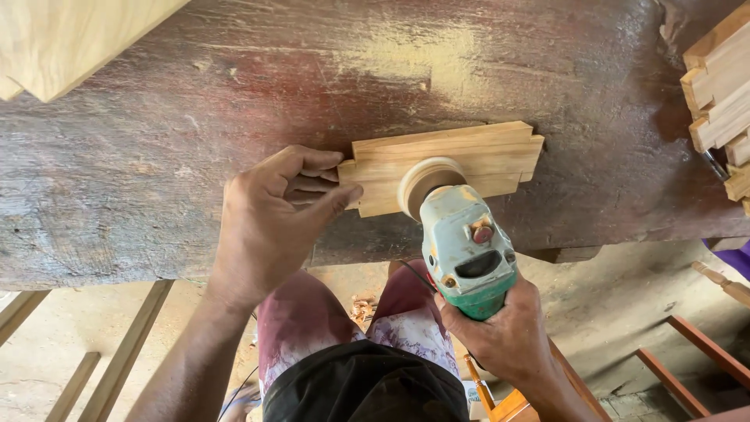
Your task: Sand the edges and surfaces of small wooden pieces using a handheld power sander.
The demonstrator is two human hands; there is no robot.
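1. Workpiece: a small notched block of pale wood [469, 160] lies flat on the dark, worn table [156, 156], just right of the frame's centre and near the table's front edge.
2. The left hand [273, 211], at centre left, pins the block's left end; its thumb presses on the lower left corner and its curled fingers [312, 184] butt against the stepped notch.
3. The right hand [500, 328], at lower centre right, has its fingers closed tight around the green body of a disc sander [465, 242], whose round pad sits on the block's top face.
4. Judged from its size and thickness, the block is light and stiff, so it probably slides easily on the smooth table under the tool's push.
5. The stepped ends look like the best hold: they give flat shoulders to press against, well apart from the pad.
6. The thin projecting tongues at the corners seem the weakest parts and might chip.
7. More notched pale pieces [723, 94] are stacked at the upper right edge, and a light board [70, 39] fills the upper left corner.
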